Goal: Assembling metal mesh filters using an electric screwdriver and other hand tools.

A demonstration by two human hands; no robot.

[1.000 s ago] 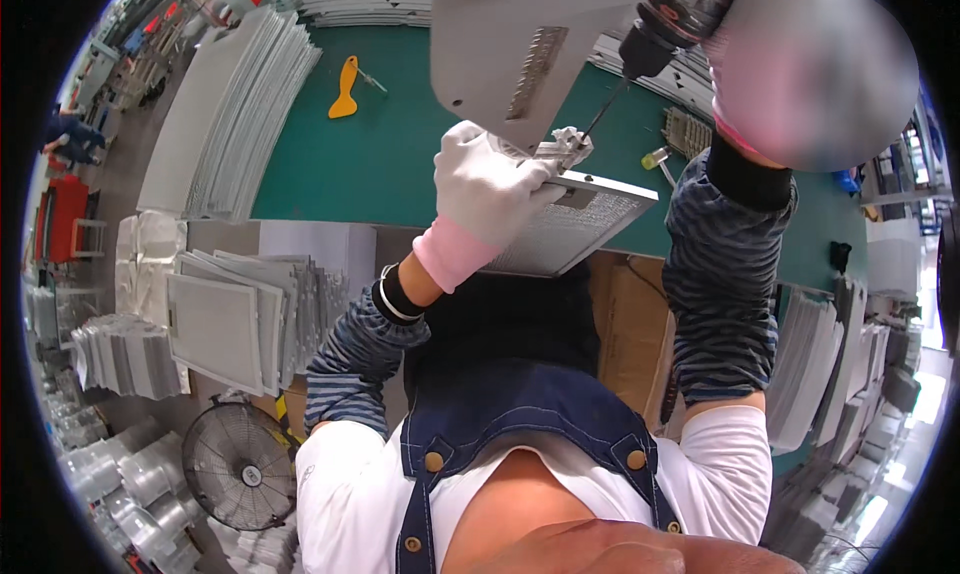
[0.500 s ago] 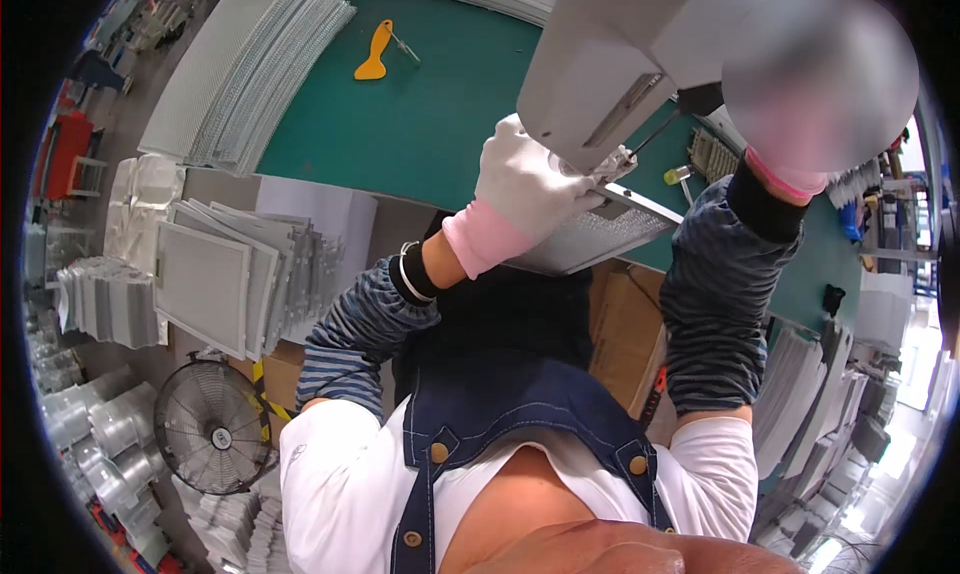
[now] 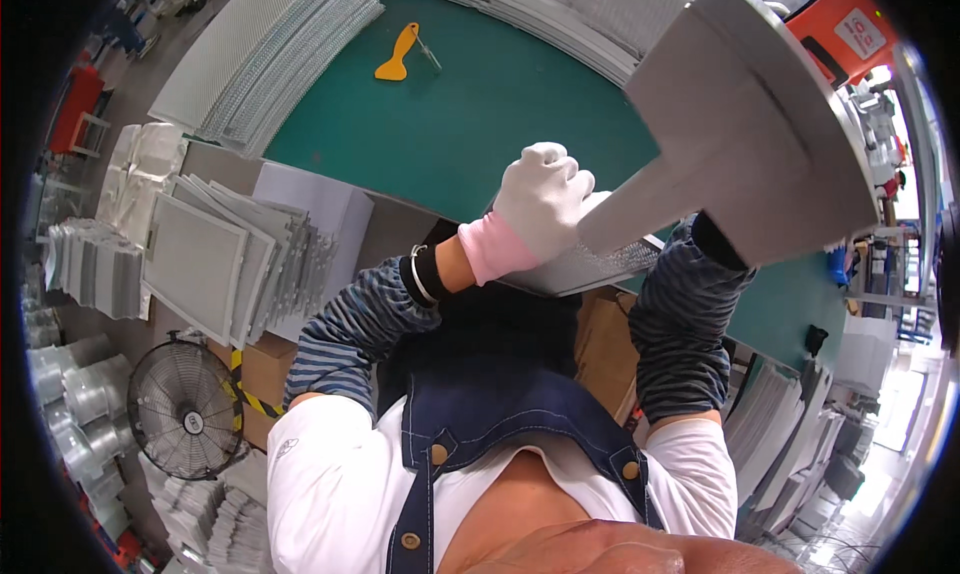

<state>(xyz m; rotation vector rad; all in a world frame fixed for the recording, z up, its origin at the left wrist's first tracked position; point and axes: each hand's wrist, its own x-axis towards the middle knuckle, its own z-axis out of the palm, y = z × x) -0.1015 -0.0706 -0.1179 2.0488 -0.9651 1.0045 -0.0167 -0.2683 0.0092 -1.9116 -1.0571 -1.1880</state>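
The left hand (image 3: pixel 545 199), in a white glove with a pink cuff, had its fingers curled in, apparently gripping the silver rectangular mesh panel (image 3: pixel 585 270), which slanted at the front edge of the green-topped bench (image 3: pixel 470 104). The panel seemed mid-work, held rather than set down; any fastening on it was hidden. A large grey T-shaped piece (image 3: pixel 750 124) hid the right hand, so its fingers could not be judged. More silver mesh panels (image 3: pixel 260 64) stood stacked on the bench, finished or not unclear. Below, the brown cardboard box (image 3: pixel 607 344) showed no contents.
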